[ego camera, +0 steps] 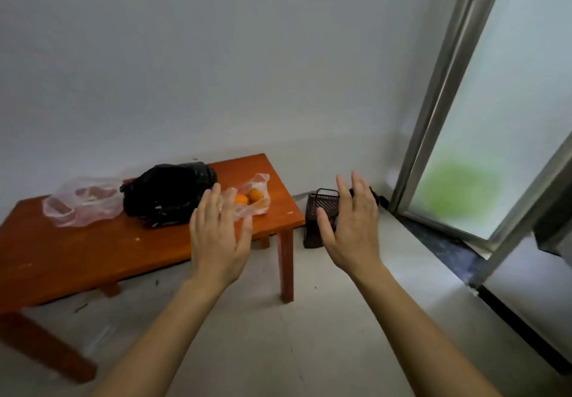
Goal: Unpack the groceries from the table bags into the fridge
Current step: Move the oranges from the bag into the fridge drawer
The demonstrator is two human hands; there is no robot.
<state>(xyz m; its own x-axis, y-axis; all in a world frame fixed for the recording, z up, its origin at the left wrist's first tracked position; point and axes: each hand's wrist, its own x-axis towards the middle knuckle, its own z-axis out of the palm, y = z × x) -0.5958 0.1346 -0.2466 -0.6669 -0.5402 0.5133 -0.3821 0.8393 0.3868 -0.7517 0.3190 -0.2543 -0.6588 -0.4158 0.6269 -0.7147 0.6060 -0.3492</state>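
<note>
1. Hands, head view: left hand (216,238) and right hand (349,229) raised side by side, backs to camera, fingers straight and spread, holding nothing.
2. Task items on wooden table (77,260): clear plastic bag (83,203) far left; black bag (168,193) touching it, centre; small clear bag (258,207) with two oranges (254,194) near far right corner, partly hidden by left fingertips.
3. Surroundings: dark slatted basket (318,207) on floor just beside table, partly covered by right hand; frosted sliding door (483,149), metal-framed, at right.
</note>
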